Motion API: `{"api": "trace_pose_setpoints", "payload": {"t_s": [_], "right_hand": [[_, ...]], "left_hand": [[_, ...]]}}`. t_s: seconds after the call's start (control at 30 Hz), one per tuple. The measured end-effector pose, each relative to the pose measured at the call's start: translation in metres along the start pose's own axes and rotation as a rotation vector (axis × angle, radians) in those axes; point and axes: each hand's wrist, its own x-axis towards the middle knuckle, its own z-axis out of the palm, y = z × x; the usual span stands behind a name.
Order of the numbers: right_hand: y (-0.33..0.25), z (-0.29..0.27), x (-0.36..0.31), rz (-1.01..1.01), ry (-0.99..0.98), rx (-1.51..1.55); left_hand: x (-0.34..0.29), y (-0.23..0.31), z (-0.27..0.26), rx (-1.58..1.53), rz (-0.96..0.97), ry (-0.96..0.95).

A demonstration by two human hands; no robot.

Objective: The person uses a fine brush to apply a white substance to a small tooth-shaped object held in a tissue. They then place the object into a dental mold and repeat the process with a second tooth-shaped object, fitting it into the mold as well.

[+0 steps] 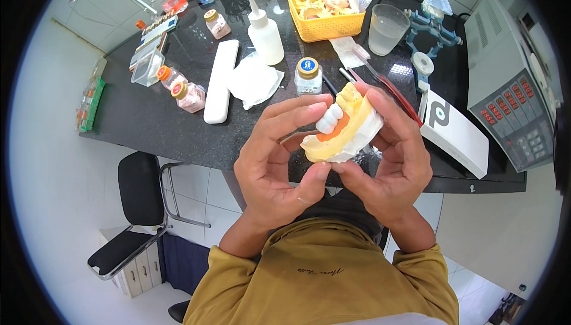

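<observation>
My left hand (282, 155) and my right hand (395, 152) hold a dental cast (357, 128) between them, above the near edge of the bench. The cast is pale yellow with a white plaster base, and an orange-pink patch lies along its ridge. White tooth crowns (329, 120) stand on that patch, joined in a short row. Fingertips of my left hand are at the crowns, and its thumb presses the lower edge of the cast. My right fingers wrap the far side, with the thumb below. Whether the crowns are fixed to the cast I cannot tell.
On the dark bench (160, 116) stand a glass jar (308, 77), a white squeeze bottle (266, 36), a yellow basket (327, 27), a cup of cloudy liquid (386, 30) and a blue articulator (431, 39). A white box (455, 131) and a device with red digits (514, 105) are at right.
</observation>
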Motion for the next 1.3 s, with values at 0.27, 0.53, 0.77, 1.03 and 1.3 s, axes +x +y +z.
{"api": "trace_pose_setpoints", "payload": {"t_s": [0.27,0.53,0.77,1.03,1.3], "right_hand": [[-0.0007,-0.0016,0.0003,0.007,-0.001,-0.012],[-0.0011,-0.0023,-0.0004,0.018,-0.008,-0.001],[-0.0056,-0.0093,-0.0013,0.042,-0.122,-0.065],[-0.0024,-0.0048,-0.0007,0.04,-0.007,-0.04],[-0.0091,-0.0098,0.0036,0.115,-0.131,-0.072]], "left_hand": [[-0.0004,0.0015,0.0038,-0.053,-0.049,0.048],[-0.0026,-0.0017,0.0023,-0.038,-0.018,0.026],[-0.0031,-0.0015,0.001,-0.045,-0.029,0.012],[-0.0022,-0.0022,0.0008,-0.066,-0.027,0.008],[-0.0014,-0.0038,-0.0003,-0.066,-0.047,0.012]]}}
